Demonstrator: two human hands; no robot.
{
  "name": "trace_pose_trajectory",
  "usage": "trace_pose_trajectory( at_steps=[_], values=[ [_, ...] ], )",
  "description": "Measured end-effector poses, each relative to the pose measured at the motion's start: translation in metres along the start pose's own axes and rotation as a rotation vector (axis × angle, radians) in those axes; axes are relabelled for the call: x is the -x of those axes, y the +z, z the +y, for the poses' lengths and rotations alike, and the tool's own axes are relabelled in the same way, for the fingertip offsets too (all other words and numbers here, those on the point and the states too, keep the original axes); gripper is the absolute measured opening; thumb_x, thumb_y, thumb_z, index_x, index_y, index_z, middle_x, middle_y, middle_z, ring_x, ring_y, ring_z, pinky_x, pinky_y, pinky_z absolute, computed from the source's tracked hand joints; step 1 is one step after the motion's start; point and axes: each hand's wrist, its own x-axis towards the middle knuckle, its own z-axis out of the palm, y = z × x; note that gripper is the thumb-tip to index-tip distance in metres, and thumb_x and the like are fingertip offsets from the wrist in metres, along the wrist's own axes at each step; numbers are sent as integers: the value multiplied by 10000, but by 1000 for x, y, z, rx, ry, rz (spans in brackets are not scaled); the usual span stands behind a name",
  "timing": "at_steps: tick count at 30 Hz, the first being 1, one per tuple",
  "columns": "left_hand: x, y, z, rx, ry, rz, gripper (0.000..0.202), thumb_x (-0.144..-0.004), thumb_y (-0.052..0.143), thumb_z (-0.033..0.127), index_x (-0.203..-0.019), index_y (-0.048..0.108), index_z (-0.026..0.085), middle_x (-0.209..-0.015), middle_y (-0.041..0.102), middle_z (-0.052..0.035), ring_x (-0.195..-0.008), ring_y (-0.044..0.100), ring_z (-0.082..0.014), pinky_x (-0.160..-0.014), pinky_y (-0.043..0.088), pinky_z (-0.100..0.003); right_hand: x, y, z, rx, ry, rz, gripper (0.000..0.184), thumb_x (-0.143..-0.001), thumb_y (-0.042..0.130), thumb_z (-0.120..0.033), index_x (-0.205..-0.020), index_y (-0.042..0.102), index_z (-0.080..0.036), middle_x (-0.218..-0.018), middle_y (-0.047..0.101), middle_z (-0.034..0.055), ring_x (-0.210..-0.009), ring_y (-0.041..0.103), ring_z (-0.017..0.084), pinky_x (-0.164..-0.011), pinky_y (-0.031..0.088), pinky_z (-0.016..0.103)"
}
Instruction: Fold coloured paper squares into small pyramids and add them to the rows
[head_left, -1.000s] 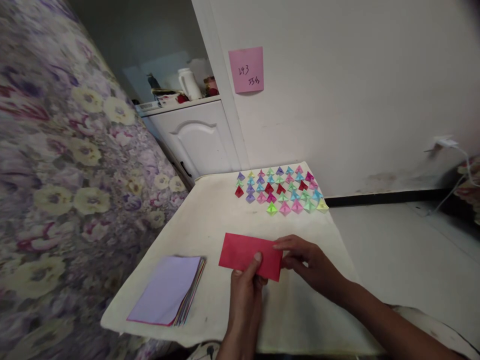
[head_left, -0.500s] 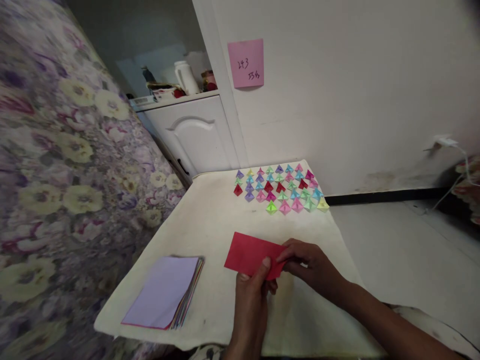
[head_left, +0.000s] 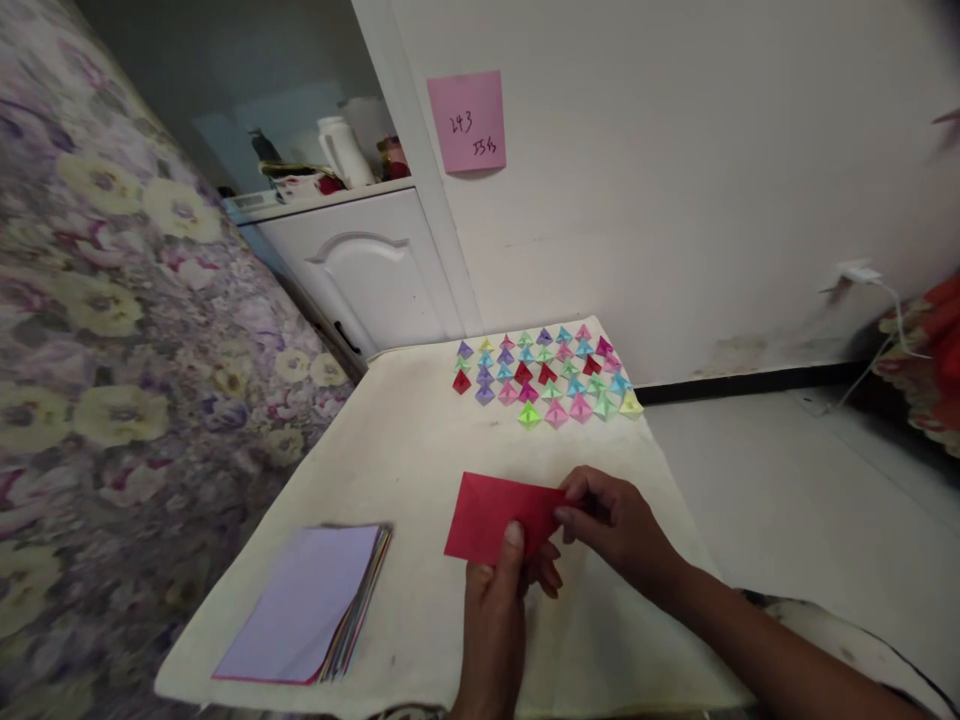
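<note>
A folded piece of red paper point(head_left: 487, 510) is held up above the cloth-covered table point(head_left: 390, 460). My left hand point(head_left: 502, 595) grips its lower edge, thumb on the front and the other fingers behind. At the paper's right end, my right hand point(head_left: 604, 510) pinches the corner between thumb and fingertips. The right end narrows towards that pinch; the exact fold there is partly hidden by the fingers. To the left lies a stack of coloured paper point(head_left: 304, 600) with a lilac sheet on top.
Rows of small folded paper pieces point(head_left: 551, 378) in many colours cover the table's far right part. A floral curtain point(head_left: 142, 330) hangs along the left. Behind the table are a white cabinet point(head_left: 367, 270) and a wall bearing a pink note point(head_left: 469, 122).
The camera view has shifted slightly to the right. My right hand has gone from a flat right end of the red paper to pinching its corner, which now tapers.
</note>
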Motion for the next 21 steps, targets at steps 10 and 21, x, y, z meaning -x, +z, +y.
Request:
trace_pose_trajectory(
  at_steps=[10,21],
  values=[
    [3,6,3,-115,26,22,225,-721,637,331,-613,604,136,-490,562,-8,-453,488,-121,-473,389,-243,1,-1,-2,51,6,15,131,-759,592,-226,-709,474,-197,-610,543,-40,-513,579,109,-492,444,224],
    [3,5,6,-64,-5,20,255,-749,615,317,-569,559,143,-451,503,21,-420,418,-83,-454,328,-213,2,-1,-7,-107,49,30,314,-740,623,-259,-1029,502,-227,-642,509,-72,-449,554,85,-463,473,223]
  ],
)
